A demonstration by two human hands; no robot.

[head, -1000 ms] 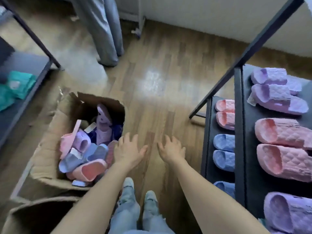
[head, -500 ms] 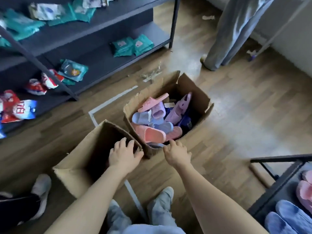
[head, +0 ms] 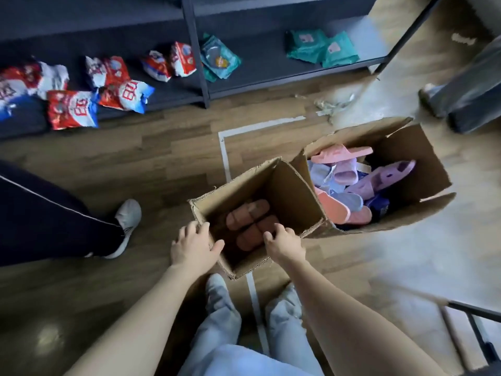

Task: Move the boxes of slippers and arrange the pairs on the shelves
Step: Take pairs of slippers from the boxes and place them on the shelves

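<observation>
While my left hand (head: pixel 193 246) and right hand (head: pixel 284 244) grip the rim of the near box (head: pixel 292 196), two reddish slippers (head: pixel 250 221) lie inside; a fuller cardboard box (head: pixel 406 158) of pastel slippers (head: pixel 344 175) touches its right wall.

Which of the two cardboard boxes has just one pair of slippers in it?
The nearer box, gripped by the left hand and right hand: one reddish pair lies at its bottom. The farther box is heaped with mixed slippers.
</observation>
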